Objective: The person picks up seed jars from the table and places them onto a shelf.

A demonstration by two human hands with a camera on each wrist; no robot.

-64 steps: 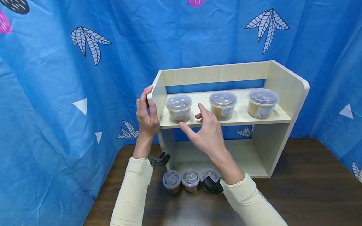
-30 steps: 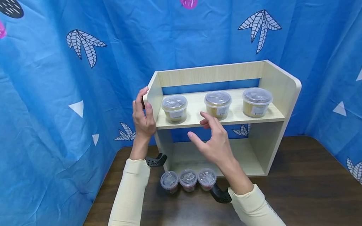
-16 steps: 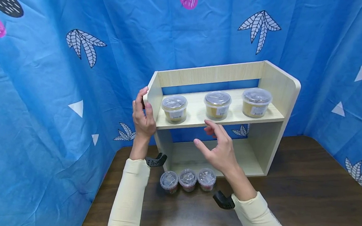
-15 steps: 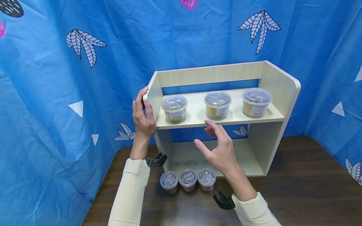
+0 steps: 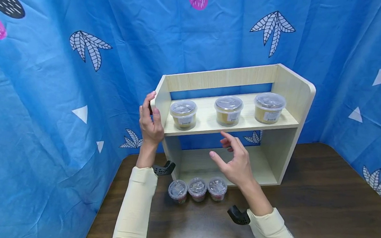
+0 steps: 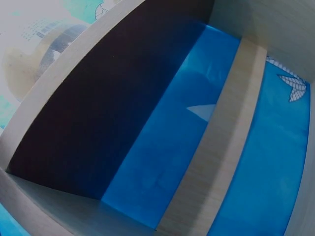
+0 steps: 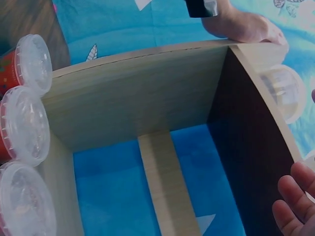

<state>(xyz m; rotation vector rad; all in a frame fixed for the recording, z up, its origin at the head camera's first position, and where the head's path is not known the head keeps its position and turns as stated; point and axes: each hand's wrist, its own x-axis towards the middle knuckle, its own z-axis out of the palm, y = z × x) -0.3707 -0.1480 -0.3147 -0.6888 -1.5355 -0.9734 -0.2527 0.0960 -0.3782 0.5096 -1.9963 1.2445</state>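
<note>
A pale wooden two-tier shelf stands on the table. My left hand grips the upper front of its left side panel, thumb at the front edge and fingers along the outside. My right hand is held in front of the lower compartment, holding nothing, thumb and fingers apart. On the upper tier stand three lidded clear tubs with yellow contents: the left tub, the middle tub and the right tub. Fingers of the right hand show at the lower right of the right wrist view.
Three smaller lidded cups with reddish contents, the left cup, middle cup and right cup, stand in a row before the shelf's lower front. The dark wooden table meets a blue patterned curtain behind and at both sides.
My right hand has drawn back from beside the left and middle tubs, moving down and right, away from the upper tier. The left hand stays on the panel; the tubs stay in place.
</note>
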